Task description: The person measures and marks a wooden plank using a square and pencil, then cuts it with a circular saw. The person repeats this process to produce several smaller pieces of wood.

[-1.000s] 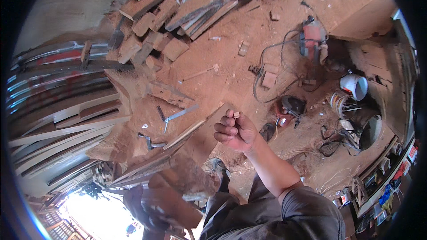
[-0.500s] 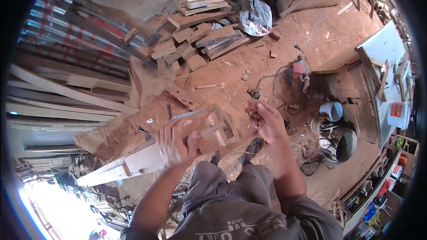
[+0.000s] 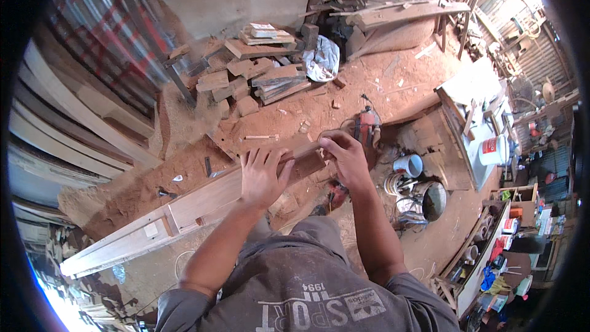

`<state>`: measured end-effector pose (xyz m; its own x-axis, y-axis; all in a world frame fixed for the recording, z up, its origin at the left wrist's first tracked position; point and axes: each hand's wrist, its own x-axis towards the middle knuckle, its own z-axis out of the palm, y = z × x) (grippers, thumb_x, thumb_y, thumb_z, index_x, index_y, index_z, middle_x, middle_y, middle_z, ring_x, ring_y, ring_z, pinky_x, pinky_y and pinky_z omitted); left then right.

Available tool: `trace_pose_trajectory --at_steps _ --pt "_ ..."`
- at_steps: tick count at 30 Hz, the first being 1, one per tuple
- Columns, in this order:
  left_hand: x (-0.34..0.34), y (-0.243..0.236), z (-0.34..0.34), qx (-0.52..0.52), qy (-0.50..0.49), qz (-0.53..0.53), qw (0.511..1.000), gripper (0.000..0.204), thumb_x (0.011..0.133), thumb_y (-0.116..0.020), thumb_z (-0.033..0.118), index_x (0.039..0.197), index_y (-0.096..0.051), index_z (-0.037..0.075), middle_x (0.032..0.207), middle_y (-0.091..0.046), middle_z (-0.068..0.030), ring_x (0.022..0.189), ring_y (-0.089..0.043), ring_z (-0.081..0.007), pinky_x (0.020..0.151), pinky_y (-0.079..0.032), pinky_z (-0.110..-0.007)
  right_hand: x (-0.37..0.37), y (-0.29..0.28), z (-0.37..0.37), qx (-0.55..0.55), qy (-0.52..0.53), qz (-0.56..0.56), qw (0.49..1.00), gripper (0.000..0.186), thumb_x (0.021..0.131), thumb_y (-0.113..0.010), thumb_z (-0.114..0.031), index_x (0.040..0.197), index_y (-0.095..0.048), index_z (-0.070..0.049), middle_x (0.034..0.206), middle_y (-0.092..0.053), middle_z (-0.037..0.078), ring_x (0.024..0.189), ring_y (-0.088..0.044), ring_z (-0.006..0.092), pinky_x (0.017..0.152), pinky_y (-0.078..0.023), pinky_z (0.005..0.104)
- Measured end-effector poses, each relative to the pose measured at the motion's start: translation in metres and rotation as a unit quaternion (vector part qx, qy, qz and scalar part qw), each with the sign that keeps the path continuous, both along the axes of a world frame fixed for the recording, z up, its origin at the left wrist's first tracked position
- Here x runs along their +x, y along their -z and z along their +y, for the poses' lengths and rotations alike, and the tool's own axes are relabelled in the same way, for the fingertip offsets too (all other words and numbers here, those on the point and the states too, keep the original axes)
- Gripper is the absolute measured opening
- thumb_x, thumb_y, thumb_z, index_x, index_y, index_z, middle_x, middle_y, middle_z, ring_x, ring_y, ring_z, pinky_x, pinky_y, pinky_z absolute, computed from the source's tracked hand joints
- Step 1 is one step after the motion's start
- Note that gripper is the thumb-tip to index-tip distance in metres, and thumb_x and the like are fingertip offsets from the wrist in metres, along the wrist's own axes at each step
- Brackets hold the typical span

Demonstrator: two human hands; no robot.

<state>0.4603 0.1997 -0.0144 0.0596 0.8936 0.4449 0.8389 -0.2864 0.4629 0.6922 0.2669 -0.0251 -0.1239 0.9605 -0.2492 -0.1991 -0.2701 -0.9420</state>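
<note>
Your left hand (image 3: 263,175) presses flat on the long wooden frame (image 3: 184,206); your right hand (image 3: 344,158) pinches its end. Steady it before shifting.

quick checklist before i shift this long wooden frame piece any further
1. Left hand flat on top of the long wooden frame piece: ok.
2. Right hand pinching the piece's near end: ok.
3. Far end of the piece rests on something firm: cannot tell, it runs off toward the picture's rim.
4. Floor underfoot free of trip hazards: not ok, a red power tool and coiled cables lie close.
5. Offcut pile out of the swing path: ok, well apart.
</note>
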Motion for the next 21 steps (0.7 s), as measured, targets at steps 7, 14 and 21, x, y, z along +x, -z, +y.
trace_pose_trajectory --at_steps 7,14,21 --pt "-0.04 -0.057 -0.038 0.034 0.035 -0.062 0.997 0.031 0.084 -0.085 0.014 0.112 -0.072 0.008 0.104 -0.077 -0.0093 0.093 -0.073 -0.0327 0.083 -0.056 -0.045 -0.002 -0.037 -0.045 0.03 0.009 0.168 0.985 0.023 0.105 -0.07 -0.012 0.123 -0.07 0.002 0.106 -0.076 0.01 0.094 -0.075 0.0197 0.083 -0.065 0.0356" --pt "-0.057 -0.087 -0.07 0.121 0.02 -0.028 0.992 0.039 0.078 -0.089 0.008 0.113 -0.073 0.005 0.103 -0.079 -0.0103 0.093 -0.074 -0.0309 0.081 -0.056 -0.044 -0.03 -0.074 -0.068 0.124 -0.068 0.182 0.973 0.028 0.102 -0.072 -0.006 0.127 -0.067 0.004 0.109 -0.074 0.012 0.093 -0.076 0.0207 0.08 -0.066 0.0377" --pt "-0.06 -0.105 -0.088 0.137 0.03 -0.043 0.989 0.036 0.076 -0.091 0.011 0.108 -0.076 0.003 0.106 -0.079 -0.0117 0.09 -0.076 -0.0304 0.077 -0.058 -0.042 -0.032 -0.078 -0.072 0.191 -0.093 0.084 0.974 0.028 0.094 -0.074 0.008 0.12 -0.063 0.003 0.106 -0.069 0.011 0.089 -0.076 0.0218 0.078 -0.066 0.0372"
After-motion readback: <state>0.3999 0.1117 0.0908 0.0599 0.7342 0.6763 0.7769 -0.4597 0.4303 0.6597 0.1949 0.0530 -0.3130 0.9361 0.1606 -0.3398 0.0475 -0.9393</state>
